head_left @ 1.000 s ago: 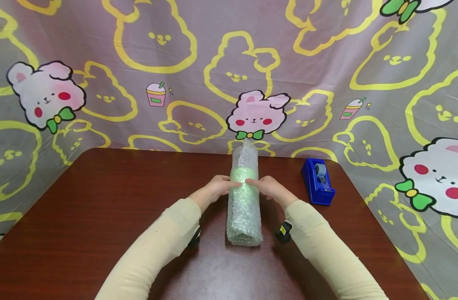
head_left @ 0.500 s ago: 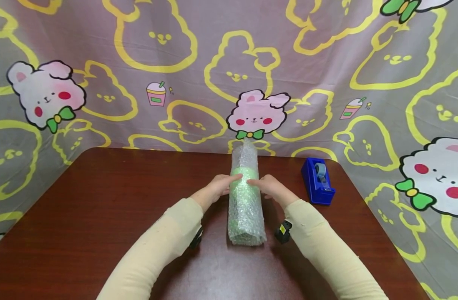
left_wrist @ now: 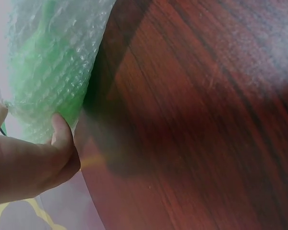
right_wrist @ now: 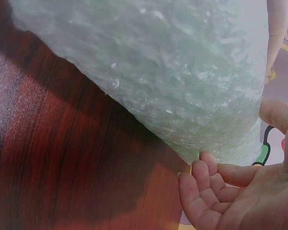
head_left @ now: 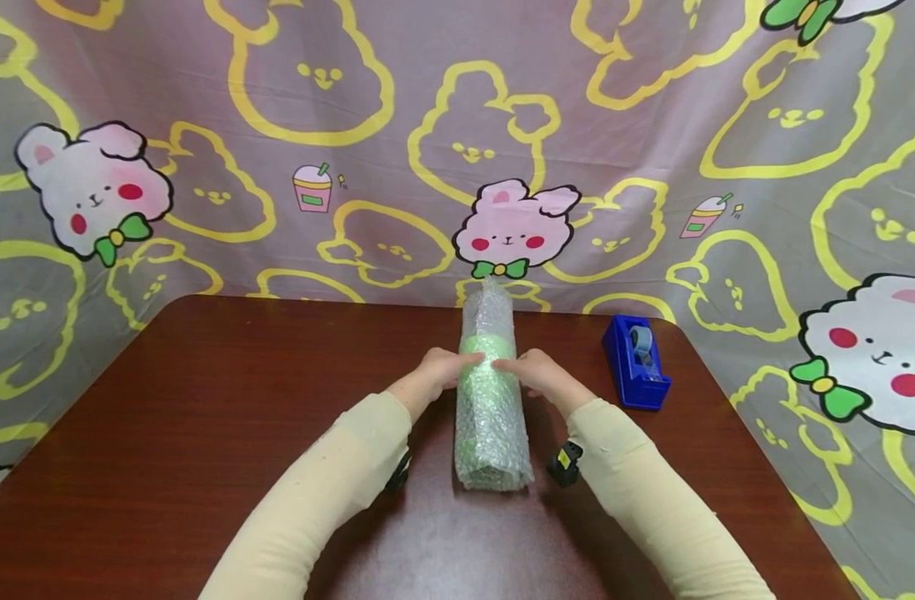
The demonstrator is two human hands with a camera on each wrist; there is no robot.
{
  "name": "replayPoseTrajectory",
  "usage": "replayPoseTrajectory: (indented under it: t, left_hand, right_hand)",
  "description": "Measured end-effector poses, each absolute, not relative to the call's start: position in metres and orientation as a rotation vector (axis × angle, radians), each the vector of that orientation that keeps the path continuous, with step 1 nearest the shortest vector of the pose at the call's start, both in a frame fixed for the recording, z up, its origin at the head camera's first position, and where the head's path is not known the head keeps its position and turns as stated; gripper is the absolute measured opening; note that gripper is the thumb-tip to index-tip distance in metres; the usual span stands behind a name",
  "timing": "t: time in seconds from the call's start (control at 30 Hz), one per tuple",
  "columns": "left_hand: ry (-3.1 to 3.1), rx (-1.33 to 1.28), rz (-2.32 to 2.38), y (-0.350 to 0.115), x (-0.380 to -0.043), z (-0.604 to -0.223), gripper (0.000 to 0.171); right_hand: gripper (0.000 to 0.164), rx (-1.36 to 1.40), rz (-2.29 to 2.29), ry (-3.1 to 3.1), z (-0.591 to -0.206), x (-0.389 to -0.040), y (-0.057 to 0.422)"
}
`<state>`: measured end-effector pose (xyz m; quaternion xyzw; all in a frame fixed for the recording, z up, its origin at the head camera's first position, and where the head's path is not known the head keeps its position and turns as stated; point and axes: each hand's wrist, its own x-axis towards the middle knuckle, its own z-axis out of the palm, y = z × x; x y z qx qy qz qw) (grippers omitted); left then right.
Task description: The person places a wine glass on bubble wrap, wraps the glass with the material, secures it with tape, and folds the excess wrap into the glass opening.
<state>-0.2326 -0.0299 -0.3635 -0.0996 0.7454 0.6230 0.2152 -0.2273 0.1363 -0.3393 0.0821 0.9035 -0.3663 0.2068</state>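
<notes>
A bubble-wrap roll (head_left: 492,429) lies lengthwise on the table, pointing away from me, with something green showing through the clear layers. From its left side my left hand (head_left: 438,368) holds it, thumb across the top and fingers down the side. On the opposite side my right hand (head_left: 542,372) grips it, thumb also on top, the two thumb tips close together. In the left wrist view the green inside the bubble wrap (left_wrist: 48,67) narrows toward the top. The right wrist view shows curled fingers (right_wrist: 201,184) at the lower edge of the wrap. The roll's underside is hidden.
A blue tape dispenser (head_left: 636,362) with a roll of clear tape stands at the right, near the far edge of the brown wooden table (head_left: 240,417). Behind the table hangs a cloth (head_left: 397,108) printed with cartoon rabbits and bears.
The bubble-wrap roll has turned slightly, its near end shifting right and more green showing near that end. My left thumb has slid a little farther up over the top.
</notes>
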Motion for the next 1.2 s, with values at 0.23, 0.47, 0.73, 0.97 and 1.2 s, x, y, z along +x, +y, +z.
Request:
replayPoseTrajectory:
  t: [0.23, 0.47, 0.73, 0.97, 1.2]
  left_hand:
    - [2.071, -0.282, 1.740, -0.031, -0.231, -0.362, 0.067]
    - [2.069, -0.305, 1.744, -0.029, -0.232, -0.363, 0.066]
    - [2.076, -0.317, 1.747, -0.028, -0.232, -0.365, 0.065]
    - [2.083, -0.308, 1.737, -0.027, -0.231, -0.367, 0.065]
    - [2.093, -0.312, 1.722, -0.030, -0.230, -0.363, 0.063]
  right_hand:
    - [0.038, 0.204, -0.983, 2.531, -0.339, -0.227, 0.138]
    - [0.038, 0.184, -0.977, 2.540, -0.340, -0.226, 0.138]
    - [0.042, 0.202, -0.988, 2.533, -0.340, -0.226, 0.138]
    - [0.074, 0.184, -1.095, 2.459, -0.341, -0.223, 0.149]
    - [0.056, 0.122, -1.075, 2.514, -0.329, -0.218, 0.193]
